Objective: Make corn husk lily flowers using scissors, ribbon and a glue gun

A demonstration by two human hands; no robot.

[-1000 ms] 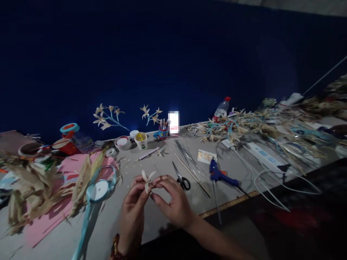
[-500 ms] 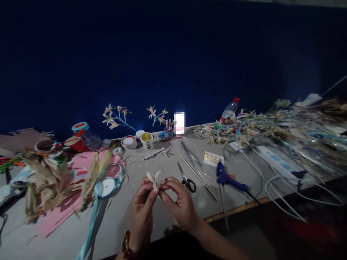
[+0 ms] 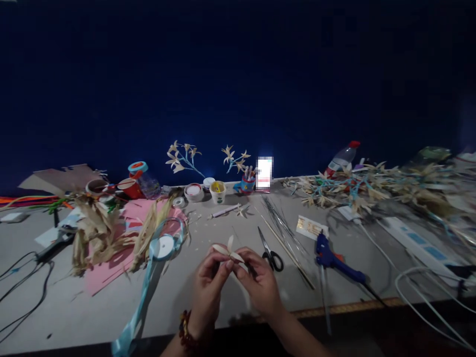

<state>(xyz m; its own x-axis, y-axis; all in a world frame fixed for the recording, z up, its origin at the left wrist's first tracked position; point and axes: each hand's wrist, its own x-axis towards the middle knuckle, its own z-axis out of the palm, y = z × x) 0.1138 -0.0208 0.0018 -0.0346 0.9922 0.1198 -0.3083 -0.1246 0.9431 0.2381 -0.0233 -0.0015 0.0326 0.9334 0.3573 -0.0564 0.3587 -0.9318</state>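
Observation:
A small pale flower (image 3: 231,249), its narrow petals like dried husk, is pinched between both hands above the table. My left hand (image 3: 211,270) grips it from the left with thumb and fingertips; a beaded bracelet circles that wrist. From the right, the fingertips of my right hand (image 3: 258,282) close on the flower's base, which they partly hide. Black-handled scissors (image 3: 273,258) lie just beyond my right hand. A roll of light blue ribbon (image 3: 163,247) rests to the left, its tail trailing toward the table's front edge.
Dried husks (image 3: 96,233) lie on pink paper (image 3: 100,277) at left. Wires and sticks (image 3: 286,238), a blue glue gun (image 3: 336,260) and a power strip (image 3: 420,248) are on the right. Along the back stand finished flower sprigs (image 3: 182,158), small tubs (image 3: 217,193) and a lit phone (image 3: 264,172).
The flower has turned in my fingers, its petals now spread wider and tilted differently. My hands have drawn closer together. The whole view has shifted, so things appear farther right.

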